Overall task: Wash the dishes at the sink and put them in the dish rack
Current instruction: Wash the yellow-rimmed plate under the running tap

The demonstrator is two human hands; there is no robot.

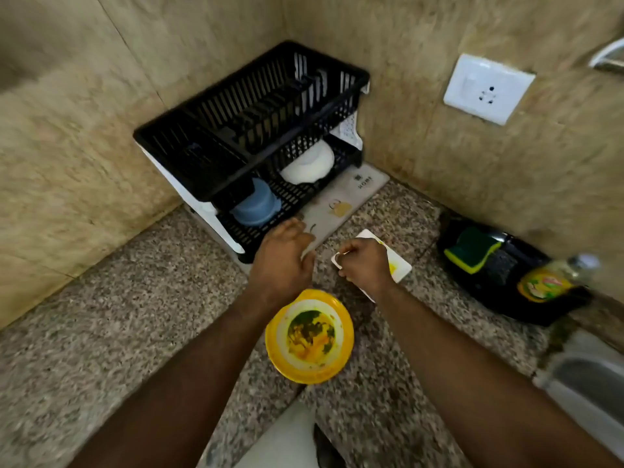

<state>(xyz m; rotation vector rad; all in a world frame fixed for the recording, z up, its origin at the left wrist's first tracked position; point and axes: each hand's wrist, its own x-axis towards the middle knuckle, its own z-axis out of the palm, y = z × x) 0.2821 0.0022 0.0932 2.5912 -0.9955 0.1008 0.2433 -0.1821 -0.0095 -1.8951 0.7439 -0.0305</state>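
Note:
A yellow bowl point(309, 336) smeared with green and orange food stands on the speckled counter, just below my wrists. My right hand point(364, 265) is curled over the near left corner of a white rectangular plate point(400, 266) with a yellow stain, and grips its edge. My left hand point(287, 255) hovers knuckles up at the front of the black two-tier dish rack point(250, 130), its fingers bent downwards and hidden. The rack's lower tier holds an upturned blue bowl point(256, 206) and a white bowl point(309, 165). The sink point(591, 383) shows at the lower right.
A patterned mat point(341, 204) lies under the rack in the wall corner. At the right, a black tray point(499, 292) carries a green-yellow sponge point(472, 249), with a dish soap bottle point(547, 278) beside it. A wall socket point(488, 87) sits above.

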